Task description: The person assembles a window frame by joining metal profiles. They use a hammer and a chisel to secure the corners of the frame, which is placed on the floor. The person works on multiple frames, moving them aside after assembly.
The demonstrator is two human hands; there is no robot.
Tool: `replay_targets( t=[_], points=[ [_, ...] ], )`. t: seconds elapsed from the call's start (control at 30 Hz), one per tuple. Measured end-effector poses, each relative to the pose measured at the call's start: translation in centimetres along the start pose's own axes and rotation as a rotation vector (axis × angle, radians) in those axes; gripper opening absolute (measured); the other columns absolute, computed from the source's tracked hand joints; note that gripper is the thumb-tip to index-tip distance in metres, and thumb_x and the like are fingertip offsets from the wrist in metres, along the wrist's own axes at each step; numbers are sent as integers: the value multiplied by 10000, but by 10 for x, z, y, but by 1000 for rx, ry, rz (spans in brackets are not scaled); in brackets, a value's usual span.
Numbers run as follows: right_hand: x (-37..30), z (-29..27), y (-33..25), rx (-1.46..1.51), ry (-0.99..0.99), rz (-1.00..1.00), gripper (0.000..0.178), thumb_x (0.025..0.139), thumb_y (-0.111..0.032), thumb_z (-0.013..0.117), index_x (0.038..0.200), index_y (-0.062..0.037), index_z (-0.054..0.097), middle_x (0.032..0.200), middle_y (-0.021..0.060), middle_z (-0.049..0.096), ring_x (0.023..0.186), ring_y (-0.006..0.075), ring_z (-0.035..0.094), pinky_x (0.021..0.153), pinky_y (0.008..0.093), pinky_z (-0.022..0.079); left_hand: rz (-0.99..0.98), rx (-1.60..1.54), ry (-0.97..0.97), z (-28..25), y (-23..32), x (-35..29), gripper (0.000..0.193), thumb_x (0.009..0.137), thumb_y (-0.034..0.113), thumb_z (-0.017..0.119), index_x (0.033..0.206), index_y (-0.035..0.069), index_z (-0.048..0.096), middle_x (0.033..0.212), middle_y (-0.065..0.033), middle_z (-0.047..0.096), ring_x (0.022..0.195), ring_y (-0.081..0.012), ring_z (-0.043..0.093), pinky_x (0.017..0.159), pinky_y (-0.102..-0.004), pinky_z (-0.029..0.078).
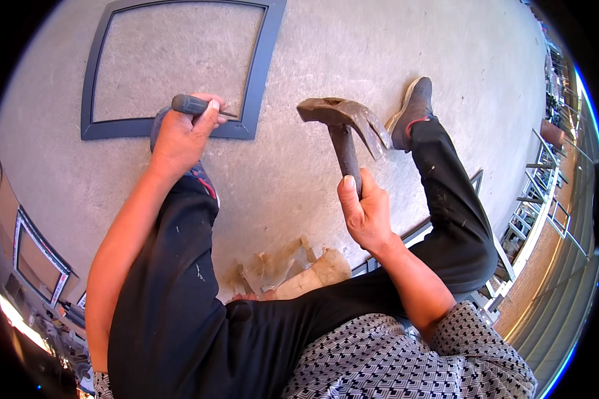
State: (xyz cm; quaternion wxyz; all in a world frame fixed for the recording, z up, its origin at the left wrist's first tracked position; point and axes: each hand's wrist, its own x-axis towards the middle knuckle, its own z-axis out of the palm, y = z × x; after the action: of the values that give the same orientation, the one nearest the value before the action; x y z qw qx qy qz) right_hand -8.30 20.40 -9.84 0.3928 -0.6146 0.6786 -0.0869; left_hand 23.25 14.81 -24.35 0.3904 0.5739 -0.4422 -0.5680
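Observation:
A dark grey rectangular frame (261, 70) lies flat on the concrete floor in front of me, towards the left. My left hand (185, 136) is closed around a screwdriver (190, 104) with a dark handle. Its thin shaft points right, toward the frame's near right corner; whether the tip touches the frame I cannot tell. In my right hand (369, 209) is a claw hammer (343, 113), gripped by its handle and held up between my legs. The hammer's worn, rusty head is raised, with the claw pointing right. My left shoe is partly hidden behind my left hand, beside the frame's near edge.
Concrete floor (279, 193) spreads around me. Between my legs lies a crumpled brown and clear wrapping (306, 276). Another framed panel (40, 256) is at the left. Metal racks and frame pieces (539, 193) line the right side. My right shoe (416, 110) is planted beyond the hammer.

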Motion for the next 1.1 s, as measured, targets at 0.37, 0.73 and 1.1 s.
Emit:
replay_targets(
  t=[0.37, 0.73, 1.1],
  points=[
    [-2, 10, 16, 60, -13, 70, 479, 1071, -494, 596, 935, -35, 584, 634, 83, 573, 588, 159, 574, 580, 368, 492, -40, 82, -130, 10, 6, 7, 285, 1101, 285, 591, 1174, 27, 687, 1115, -70, 723, 972, -140, 701, 878, -303, 572],
    [-1, 11, 13, 51, -39, 67, 455, 1075, -469, 599, 937, -35, 592, 634, 99, 573, 576, 183, 574, 577, 377, 492, -66, 138, -176, 15, 5, 10, 322, 1102, 330, 586, 1181, 31, 673, 1069, -67, 705, 983, -146, 694, 901, -307, 548],
    [1, 10, 13, 44, -49, 77, 454, 1075, -468, 598, 937, -36, 597, 632, 116, 582, 569, 217, 608, 580, 388, 502, -93, 200, -208, 16, 16, 9, 339, 1099, 349, 589, 1180, 31, 676, 1059, -72, 706, 993, -169, 703, 908, -328, 547]
  ],
)
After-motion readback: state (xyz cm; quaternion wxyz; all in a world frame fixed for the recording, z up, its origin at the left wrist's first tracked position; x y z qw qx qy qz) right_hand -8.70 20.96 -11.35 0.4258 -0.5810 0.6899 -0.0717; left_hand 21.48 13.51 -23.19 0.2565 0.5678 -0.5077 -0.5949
